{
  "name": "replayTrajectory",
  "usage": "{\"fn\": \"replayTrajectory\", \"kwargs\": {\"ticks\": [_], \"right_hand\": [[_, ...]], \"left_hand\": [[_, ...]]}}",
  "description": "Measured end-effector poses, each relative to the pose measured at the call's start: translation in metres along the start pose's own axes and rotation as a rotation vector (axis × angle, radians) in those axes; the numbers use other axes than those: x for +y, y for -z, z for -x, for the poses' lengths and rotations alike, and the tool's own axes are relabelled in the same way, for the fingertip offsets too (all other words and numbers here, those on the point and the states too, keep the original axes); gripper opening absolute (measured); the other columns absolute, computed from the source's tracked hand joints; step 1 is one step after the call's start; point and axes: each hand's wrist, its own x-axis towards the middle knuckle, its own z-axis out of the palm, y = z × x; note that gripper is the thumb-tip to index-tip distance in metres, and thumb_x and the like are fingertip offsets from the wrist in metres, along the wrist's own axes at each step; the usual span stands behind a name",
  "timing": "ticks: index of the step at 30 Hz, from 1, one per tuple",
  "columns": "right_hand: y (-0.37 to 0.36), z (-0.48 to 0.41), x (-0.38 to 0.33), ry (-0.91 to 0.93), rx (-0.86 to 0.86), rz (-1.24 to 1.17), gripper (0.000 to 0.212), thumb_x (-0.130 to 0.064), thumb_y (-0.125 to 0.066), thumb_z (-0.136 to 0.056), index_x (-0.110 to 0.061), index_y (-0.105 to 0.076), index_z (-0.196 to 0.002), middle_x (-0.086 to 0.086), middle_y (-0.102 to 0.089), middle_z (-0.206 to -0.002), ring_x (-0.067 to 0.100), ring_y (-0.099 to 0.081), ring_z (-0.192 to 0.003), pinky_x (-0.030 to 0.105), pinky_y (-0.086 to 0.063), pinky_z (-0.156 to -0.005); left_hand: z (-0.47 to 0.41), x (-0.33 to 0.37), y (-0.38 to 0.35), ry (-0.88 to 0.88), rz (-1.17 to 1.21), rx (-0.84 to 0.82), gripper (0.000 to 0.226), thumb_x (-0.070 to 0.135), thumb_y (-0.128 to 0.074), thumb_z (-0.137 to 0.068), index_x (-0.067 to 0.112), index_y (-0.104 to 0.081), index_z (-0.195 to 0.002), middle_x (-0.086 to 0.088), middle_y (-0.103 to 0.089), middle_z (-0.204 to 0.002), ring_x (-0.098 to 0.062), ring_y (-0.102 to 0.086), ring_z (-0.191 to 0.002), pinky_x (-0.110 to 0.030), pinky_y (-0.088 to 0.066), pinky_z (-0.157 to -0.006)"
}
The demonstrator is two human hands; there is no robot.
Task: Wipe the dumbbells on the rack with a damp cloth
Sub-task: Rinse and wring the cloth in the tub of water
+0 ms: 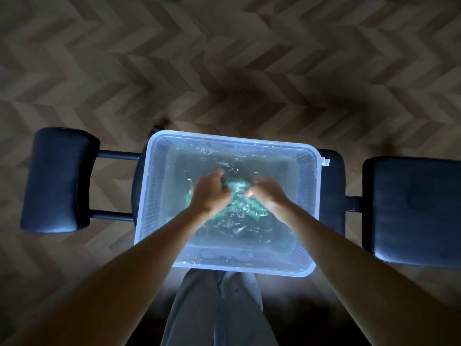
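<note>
Step in hand: preparation, in my judgement. The cloth is being wetted or rinsed; no wiping has begun.
Cloth, location: green and bunched, under the water near the middle of the tub, slightly toward its far edge.
Left hand: in the water, fingers curled over the left end of the cloth and grasping it.
Right hand: in the water, fingers bent inward and gripping the right end of the cloth. The fingertips are partly hidden by ripples and glare.
Hands, relation: close together with the cloth bunched between them. Whether they are twisting or only squeezing cannot be told.
Water: surface broken by ripples and splashes around both hands.
Tub: translucent plastic, rectangular, resting across the middle pad of a dark padded bench. It overhangs that pad at the near and far edges.
Bench: one pad lies beyond the tub's left edge and one beyond its right edge.
Dumbbells and rack: not in view.
Surroundings: herringbone wood floor; the person's grey trousers at the tub's near edge.
Next move, judged: lift the cloth clear of the water and wring it over the tub until damp, not dripping, then carry it to the rack.
Risk, judged: the overhanging tub could tip or slop under a downward press near an edge.
</note>
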Motion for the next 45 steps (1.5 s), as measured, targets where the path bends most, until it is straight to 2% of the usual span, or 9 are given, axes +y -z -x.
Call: {"fn": "replayTrajectory", "kwargs": {"ticks": [5,8,13,21,29,33,37,41,45], "right_hand": [[0.000,0.017,-0.011,-0.272,-0.155,-0.964,0.031,-0.040,-0.043,-0.089,-0.015,-0.055,-0.076,0.005,-0.054,-0.069,0.018,-0.052,-0.057,0.021,-0.039,-0.053],[-0.001,0.032,-0.019,-0.244,-0.291,-0.966,0.040,-0.048,-0.039,-0.092,-0.016,-0.062,-0.091,0.004,-0.065,-0.081,0.018,-0.061,-0.068,0.025,-0.047,-0.061],[0.008,0.054,-0.027,-0.238,-0.335,-1.089,0.042,-0.045,-0.045,-0.091,-0.011,-0.060,-0.111,0.012,-0.065,-0.105,0.030,-0.061,-0.096,0.046,-0.050,-0.083],[0.010,0.077,-0.043,-0.102,-0.006,-0.916,0.018,-0.026,-0.048,-0.096,-0.017,-0.057,-0.084,0.007,-0.060,-0.088,0.016,-0.058,-0.071,0.028,-0.047,-0.057],[0.019,0.081,-0.040,0.057,-0.010,-0.808,0.021,-0.018,-0.039,-0.100,-0.016,-0.051,-0.083,0.006,-0.055,-0.077,0.017,-0.055,-0.064,0.027,-0.042,-0.055],[0.020,0.081,-0.035,0.194,-0.012,-0.616,0.024,-0.024,-0.031,-0.103,-0.026,-0.051,-0.116,0.006,-0.058,-0.103,0.015,-0.056,-0.080,0.023,-0.044,-0.060],[0.021,0.085,-0.033,0.173,-0.385,-0.608,0.048,-0.067,-0.040,-0.082,-0.027,-0.057,-0.102,-0.005,-0.061,-0.093,0.009,-0.054,-0.085,0.029,-0.040,-0.078],[0.030,0.085,-0.024,0.160,-0.700,-0.765,0.035,-0.018,-0.065,-0.075,-0.024,-0.054,-0.108,-0.007,-0.061,-0.105,0.009,-0.053,-0.108,0.040,-0.038,-0.105],[0.032,0.081,-0.023,0.150,-0.628,-0.790,0.032,0.015,-0.060,-0.079,-0.010,-0.057,-0.098,0.007,-0.063,-0.093,0.016,-0.064,-0.084,0.028,-0.057,-0.076]], "left_hand": [[0.005,0.028,0.039,0.192,0.704,-0.156,0.018,-0.001,-0.047,-0.051,0.014,-0.047,-0.061,0.002,-0.044,-0.052,-0.016,-0.038,-0.053,-0.022,-0.029,-0.046],[0.020,0.040,0.057,0.208,1.054,-0.252,0.017,0.002,-0.038,-0.043,0.008,-0.041,-0.058,-0.001,-0.046,-0.051,-0.018,-0.043,-0.051,-0.019,-0.033,-0.048],[0.040,0.054,0.073,0.343,1.523,-0.268,0.015,0.023,-0.057,-0.070,0.011,-0.050,-0.063,-0.006,-0.055,-0.064,-0.019,-0.053,-0.063,-0.028,-0.043,-0.066],[0.044,0.053,0.057,0.450,0.860,0.153,0.013,0.013,-0.038,-0.096,0.012,-0.050,-0.102,-0.013,-0.055,-0.098,-0.023,-0.055,-0.087,-0.027,-0.043,-0.068],[0.060,0.042,0.063,-0.093,0.229,-0.221,0.057,0.007,-0.064,-0.072,0.021,-0.041,-0.123,0.000,-0.054,-0.106,-0.019,-0.054,-0.093,-0.024,-0.048,-0.073],[0.056,0.054,0.063,-0.059,0.392,-0.111,0.027,-0.007,-0.046,-0.076,0.018,-0.044,-0.088,0.004,-0.051,-0.070,-0.014,-0.049,-0.061,-0.015,-0.037,-0.048],[0.053,0.067,0.065,0.216,0.958,-0.119,0.024,0.009,-0.044,-0.055,0.010,-0.046,-0.078,-0.011,-0.055,-0.071,-0.024,-0.052,-0.062,-0.024,-0.039,-0.052],[0.058,0.074,0.066,0.248,1.248,-0.248,0.009,0.007,-0.038,-0.078,0.009,-0.046,-0.076,-0.009,-0.050,-0.070,-0.020,-0.049,-0.066,-0.028,-0.041,-0.061],[0.059,0.065,0.064,0.274,1.223,-0.489,0.025,0.020,-0.032,-0.091,0.013,-0.056,-0.086,-0.011,-0.060,-0.086,-0.021,-0.055,-0.081,-0.032,-0.041,-0.080]]}}
